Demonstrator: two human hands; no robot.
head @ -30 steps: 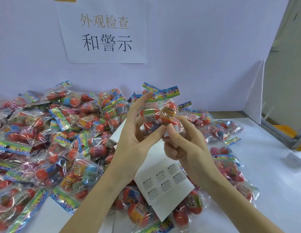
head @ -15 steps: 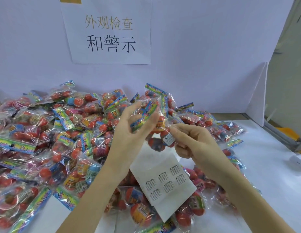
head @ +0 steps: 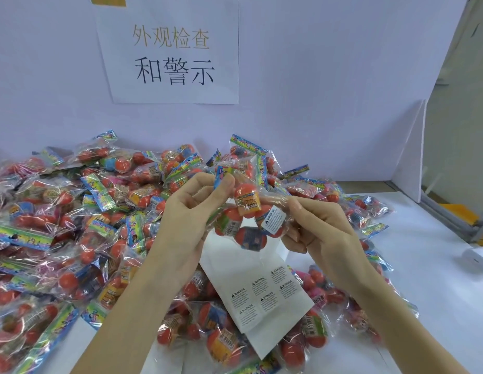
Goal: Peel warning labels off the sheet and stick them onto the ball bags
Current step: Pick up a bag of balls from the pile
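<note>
Bags of balls (head: 73, 225) heaped over the white table (head: 437, 306) — spread left, behind and under the hands. Held ball bag (head: 243, 209): raised mid-frame, left hand (head: 186, 220) pinching its top, right hand (head: 324, 233) gripping its side by the stuck warning label (head: 272, 221). Label sheet (head: 262, 292): flat on the heap below, upper part hidden by the bag. Wall sign (head: 173, 49) behind. White item (head: 476, 256) at right edge — cut off, unidentifiable.

Label sheet (head: 258, 287) on bag pile (head: 73, 225), before wall sign (head: 171, 49).
</note>
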